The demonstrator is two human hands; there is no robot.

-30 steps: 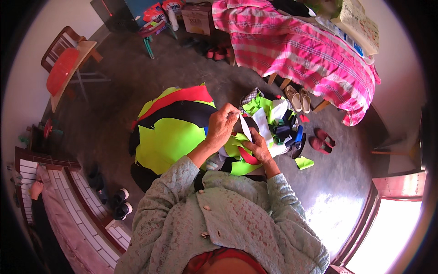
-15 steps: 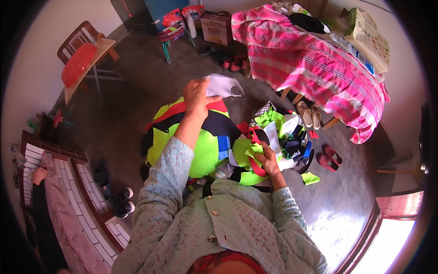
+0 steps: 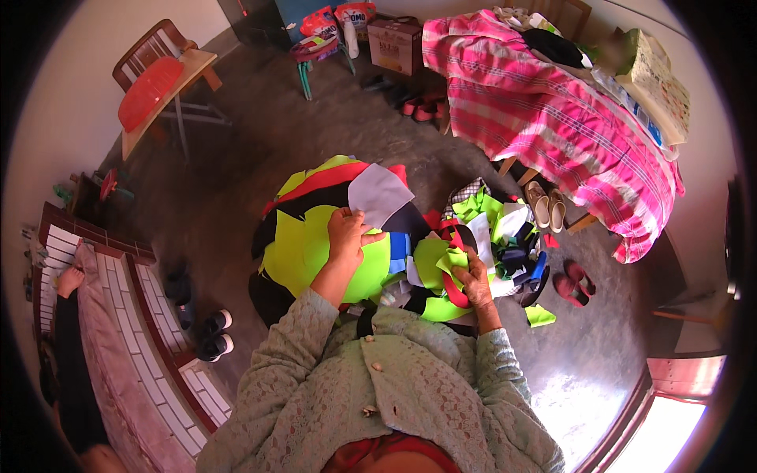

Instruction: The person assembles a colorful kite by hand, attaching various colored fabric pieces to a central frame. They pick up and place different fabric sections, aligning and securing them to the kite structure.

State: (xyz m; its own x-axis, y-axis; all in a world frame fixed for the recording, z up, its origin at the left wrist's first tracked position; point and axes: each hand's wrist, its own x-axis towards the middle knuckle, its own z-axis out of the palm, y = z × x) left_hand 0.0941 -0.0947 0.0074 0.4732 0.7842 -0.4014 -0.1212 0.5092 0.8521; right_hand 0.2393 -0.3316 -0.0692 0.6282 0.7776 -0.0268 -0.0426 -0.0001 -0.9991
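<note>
A pale grey fabric piece [image 3: 382,195] is pinched by one edge in my left hand [image 3: 347,238], above the large spread of cloth on the left. That spread of yellow-green fabric pieces [image 3: 303,251] also shows black, red and blue ones. On the right, my right hand [image 3: 476,285] is closed around a bunch of yellow-green and red fabric scraps [image 3: 453,264]. Just beyond it lies a heap of mixed fabric scraps [image 3: 512,236] in green, white, black and blue, with a checked cloth [image 3: 471,191] at its far edge.
A table with a pink plaid cloth [image 3: 544,118] stands at the far right, beige shoes [image 3: 546,206] beneath its edge. Dark red shoes [image 3: 573,282] and a loose green scrap [image 3: 539,315] lie at right. Black shoes [image 3: 214,335] sit left, near a tiled ledge [image 3: 150,339] and another person's hand [image 3: 70,281].
My left hand has come down and nearer with the grey piece, from the far side of the pile to over it. My right hand keeps its scraps in nearly the same spot.
</note>
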